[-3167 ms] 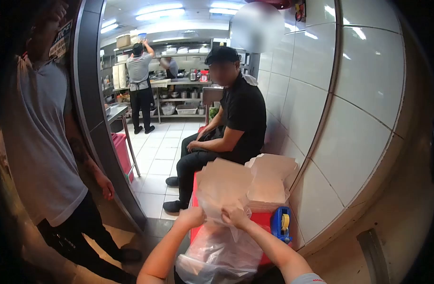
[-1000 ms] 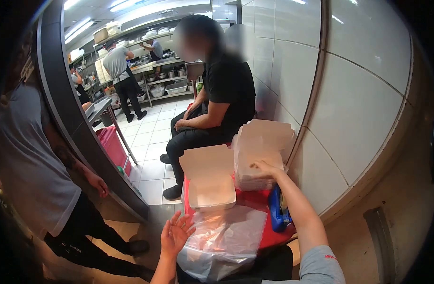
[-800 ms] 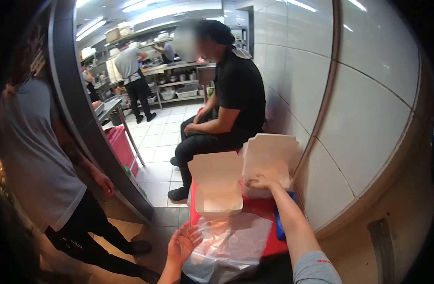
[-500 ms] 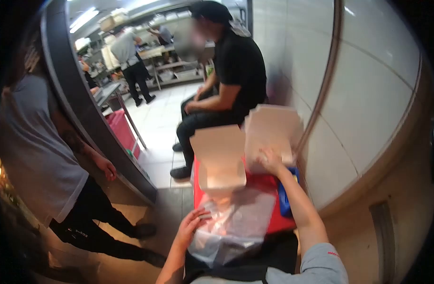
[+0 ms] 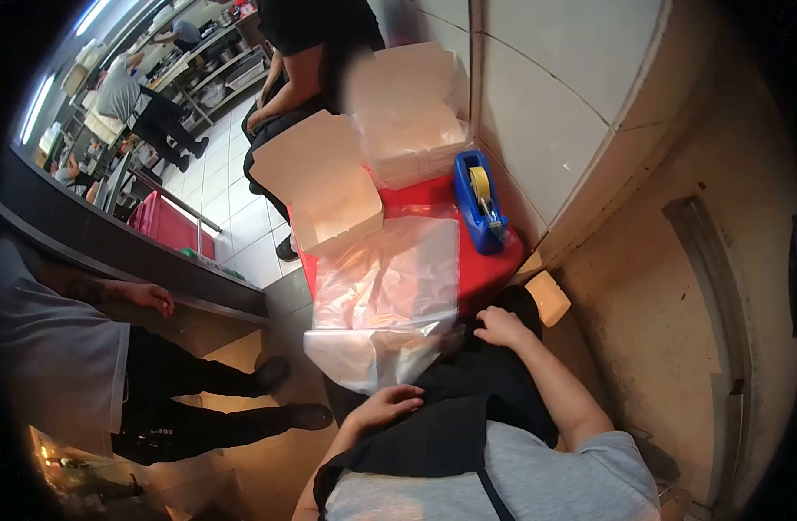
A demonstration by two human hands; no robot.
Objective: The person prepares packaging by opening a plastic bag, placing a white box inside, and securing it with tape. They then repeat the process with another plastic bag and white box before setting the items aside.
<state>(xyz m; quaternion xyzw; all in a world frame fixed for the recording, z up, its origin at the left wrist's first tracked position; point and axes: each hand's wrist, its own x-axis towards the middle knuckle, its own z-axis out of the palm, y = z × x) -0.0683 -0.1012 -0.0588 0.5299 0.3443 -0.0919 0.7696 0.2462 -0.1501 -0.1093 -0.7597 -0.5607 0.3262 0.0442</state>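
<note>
My left hand point(image 5: 386, 406) lies on the black apron point(image 5: 459, 425) at my lap, fingers stretched, holding nothing. Over my right thigh, my right hand point(image 5: 501, 328) rests with loosely bent fingers and nothing in it. Clear plastic bags point(image 5: 388, 269) lie flat in front of me, their near end drooping over the edge of the red surface point(image 5: 494, 265). Behind them stands a cardboard box point(image 5: 337, 208) with its lid up. A stack of similar open boxes point(image 5: 407, 108) is at the back. To the right sits a blue tape dispenser point(image 5: 481, 213) with yellow tape.
A small pale carton-like piece point(image 5: 548, 298) is by the wall, beyond my right hand. The tiled wall point(image 5: 546, 104) borders the right side. One person in black point(image 5: 316, 61) sits behind the boxes; another in grey point(image 5: 55, 339) stands at left. Kitchen shelving lies further back.
My right hand has come back from the box stack to my thigh. My left hand has left the plastic bags for my lap. The camera view has tilted and turned downward.
</note>
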